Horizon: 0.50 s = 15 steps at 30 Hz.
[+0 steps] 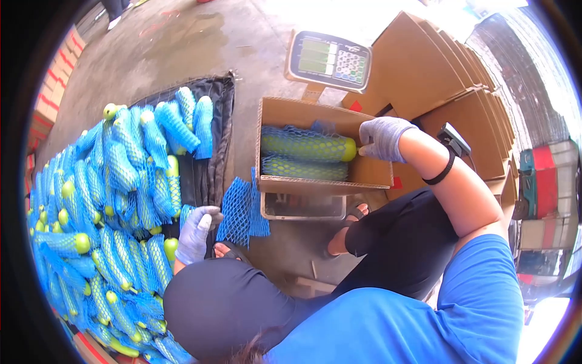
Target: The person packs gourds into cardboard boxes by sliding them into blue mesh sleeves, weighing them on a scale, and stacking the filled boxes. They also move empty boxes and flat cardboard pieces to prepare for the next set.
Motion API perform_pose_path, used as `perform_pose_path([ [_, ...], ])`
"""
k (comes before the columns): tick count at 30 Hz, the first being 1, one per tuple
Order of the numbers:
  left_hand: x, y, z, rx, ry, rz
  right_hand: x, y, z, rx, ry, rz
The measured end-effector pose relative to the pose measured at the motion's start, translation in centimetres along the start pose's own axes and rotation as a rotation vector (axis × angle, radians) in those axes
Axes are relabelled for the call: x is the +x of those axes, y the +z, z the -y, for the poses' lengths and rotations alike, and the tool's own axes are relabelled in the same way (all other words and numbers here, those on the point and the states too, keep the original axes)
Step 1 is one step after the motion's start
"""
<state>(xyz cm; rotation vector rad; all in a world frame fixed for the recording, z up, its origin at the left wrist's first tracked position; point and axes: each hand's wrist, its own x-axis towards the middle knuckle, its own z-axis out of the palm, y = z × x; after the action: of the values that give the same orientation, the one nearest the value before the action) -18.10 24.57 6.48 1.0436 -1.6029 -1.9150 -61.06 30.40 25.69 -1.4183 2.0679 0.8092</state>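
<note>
In the open cardboard box, long green gourds lie side by side in blue net sleeves. My right hand, in a pale glove, reaches over the box's right side with curled fingers closed at the stem end of the upper gourd. My left hand, also gloved, hovers above the right edge of the netted gourd pile. Its fingers are partly bent and apart, and no object shows in them. Just right of it, flat blue net sleeves hang by the box.
The box rests on a scale platform, with the scale's display behind it. Folded cardboard boxes lean at the right. A black sheet lies under the pile. Stacked cartons stand far left. A person's foot shows at the top.
</note>
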Motion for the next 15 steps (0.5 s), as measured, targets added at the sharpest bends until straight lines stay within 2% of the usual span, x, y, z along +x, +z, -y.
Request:
perform_pose_path([
  [1, 0.1, 0.0, -0.5, 0.058, -0.021, -0.001, 1.0, 1.3, -0.4, -0.016, -0.028, 0.005],
  [2, 0.0, 0.3, -0.6, -0.071, -0.124, -0.028, 2.9, 3.7, -1.4, 0.041, -0.183, -0.228],
  [3, 0.0, 0.4, -0.6, 0.114, 0.102, 0.001, 4.1, 4.4, -0.6, 0.105, -0.377, -0.452],
  [4, 0.4, 0.6, -0.6, -0.026, 0.018, -0.001, 4.7, 4.8, 0.3, 0.093, -0.303, -0.337],
  [5, 0.5, 0.9, -0.2, -0.025, -0.006, -0.052, 7.0, 6.4, 0.1, 0.034, -0.37, -0.321],
  [6, 0.5, 0.8, 0.6, 0.04, 0.094, -0.042, 7.2, 7.0, 1.0, 0.03, -0.301, -0.273],
  [7, 0.5, 0.6, 1.6, 0.14, 0.154, -0.068, 8.2, 7.8, 1.3, 0.05, -0.387, -0.254],
  [8, -0.7, 1.1, 1.1, 0.217, 0.14, -0.176, 9.7, 9.6, 0.5, 0.031, -0.336, -0.318],
  [9, -1.2, 0.9, 2.5, 0.464, 0.234, -0.24, 12.5, 11.5, -1.2, 0.037, -0.331, -0.392],
  [10, -1.4, 0.4, 4.4, 0.546, 0.216, -0.218, 12.1, 10.4, 0.0, 0.069, -0.302, -0.347],
  [11, -3.3, 0.4, 4.5, 0.349, 0.11, -0.235, 11.4, 9.2, 1.0, 0.092, -0.26, -0.298],
  [12, -4.9, 0.5, 6.0, 0.076, 0.026, -0.289, 12.4, 9.3, 1.3, 0.059, -0.328, -0.285],
  [14, -9.7, 0.9, 6.7, -0.109, -0.056, -0.497, 14.0, 10.0, -0.3, -0.042, -0.312, -0.294],
  [15, -11.3, 0.2, 11.2, -0.082, 0.036, -0.504, 15.1, 10.2, -1.3, -0.083, -0.289, -0.31],
])
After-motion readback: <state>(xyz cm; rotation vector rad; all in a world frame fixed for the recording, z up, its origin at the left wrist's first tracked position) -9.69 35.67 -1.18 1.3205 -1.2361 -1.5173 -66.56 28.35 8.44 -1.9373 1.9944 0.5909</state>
